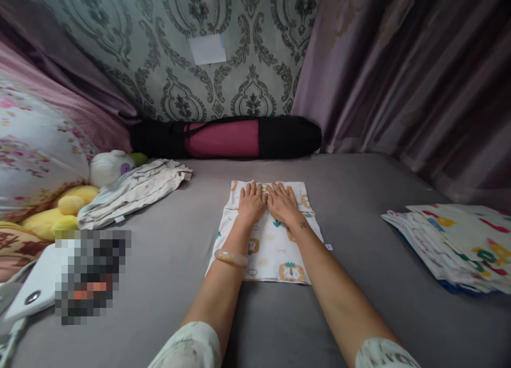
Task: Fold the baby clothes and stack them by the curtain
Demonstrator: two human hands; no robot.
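A white cloth printed with orange lions and green leaves lies on the grey bed sheet, its far part folded over as a band. Flat on that far part rests my left hand, fingers stretched forward, with a pale bangle on the wrist. Beside it my right hand also presses flat on the cloth, fingers spread, the two hands nearly touching. Neither hand grips anything. A small white tag sticks out at the cloth's right edge.
Folded printed cloths are stacked at the right. At the left lie a crumpled pale cloth, a yellow plush toy, a white plush and a white device. A black and dark red bag lies along the wall.
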